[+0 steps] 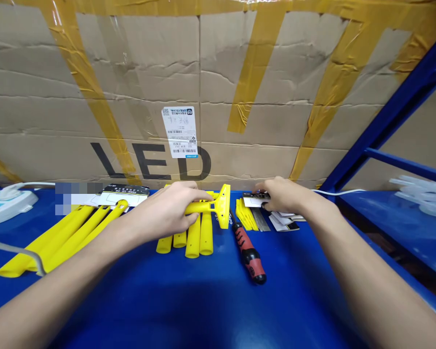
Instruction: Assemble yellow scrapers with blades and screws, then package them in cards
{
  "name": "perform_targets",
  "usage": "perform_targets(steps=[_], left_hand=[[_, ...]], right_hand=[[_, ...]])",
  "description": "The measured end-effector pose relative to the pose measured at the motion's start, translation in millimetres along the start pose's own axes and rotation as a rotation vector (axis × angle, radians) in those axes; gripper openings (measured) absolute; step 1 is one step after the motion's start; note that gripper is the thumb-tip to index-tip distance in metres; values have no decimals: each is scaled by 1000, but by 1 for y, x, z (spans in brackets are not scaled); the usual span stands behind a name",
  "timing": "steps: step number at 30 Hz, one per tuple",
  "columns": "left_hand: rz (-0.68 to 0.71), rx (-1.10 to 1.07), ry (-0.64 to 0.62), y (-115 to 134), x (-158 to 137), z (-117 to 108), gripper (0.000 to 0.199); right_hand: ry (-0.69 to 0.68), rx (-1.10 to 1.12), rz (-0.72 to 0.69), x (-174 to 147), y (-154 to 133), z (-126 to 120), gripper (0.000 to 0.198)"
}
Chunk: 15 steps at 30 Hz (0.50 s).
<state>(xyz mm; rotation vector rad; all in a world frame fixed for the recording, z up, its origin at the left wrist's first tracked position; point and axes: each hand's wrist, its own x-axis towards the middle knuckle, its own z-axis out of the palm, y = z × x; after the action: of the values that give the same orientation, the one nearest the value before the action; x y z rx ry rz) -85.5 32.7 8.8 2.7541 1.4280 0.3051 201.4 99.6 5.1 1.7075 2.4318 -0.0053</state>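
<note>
My left hand (172, 206) is closed around the handle of a yellow scraper (223, 207), whose wide flat head points right. Below it lie several yellow plastic tubes (193, 241), side by side on the blue surface. My right hand (281, 194) bends over a pile of small printed cards. Its fingers and thumb are at the edge of a black-and-white card (253, 200) and seem to pinch it. Thin yellow pieces (244, 214) and grey metal blades (260, 220) lie just left of and below that hand. Between my hands rests a red-and-black screwdriver (247, 252).
More yellow scrapers (83, 237) with printed cards lie at the left. A white power strip (10, 206) and a grey cable (18, 247) are beyond them. A big taped carton (218, 82) stands behind the blue tabletop (189, 305). A blue metal frame (388, 111) slants on the right.
</note>
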Motion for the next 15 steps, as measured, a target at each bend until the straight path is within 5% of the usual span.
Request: perform_targets(steps=[5, 10, 13, 15], left_hand=[[3, 7, 16, 0, 1, -2, 44], [-16, -2, -4, 3, 1, -1, 46], [-35, -8, -20, 7, 0, 0, 45], [-37, -12, -21, 8, 0, 1, 45]], right_hand=[[105, 32, 156, -7, 13, -16, 50], [-65, 72, 452, -10, 19, -15, 57], [-170, 102, 433, -11, 9, -15, 55], [-102, 4, 399, -12, -4, -19, 47]])
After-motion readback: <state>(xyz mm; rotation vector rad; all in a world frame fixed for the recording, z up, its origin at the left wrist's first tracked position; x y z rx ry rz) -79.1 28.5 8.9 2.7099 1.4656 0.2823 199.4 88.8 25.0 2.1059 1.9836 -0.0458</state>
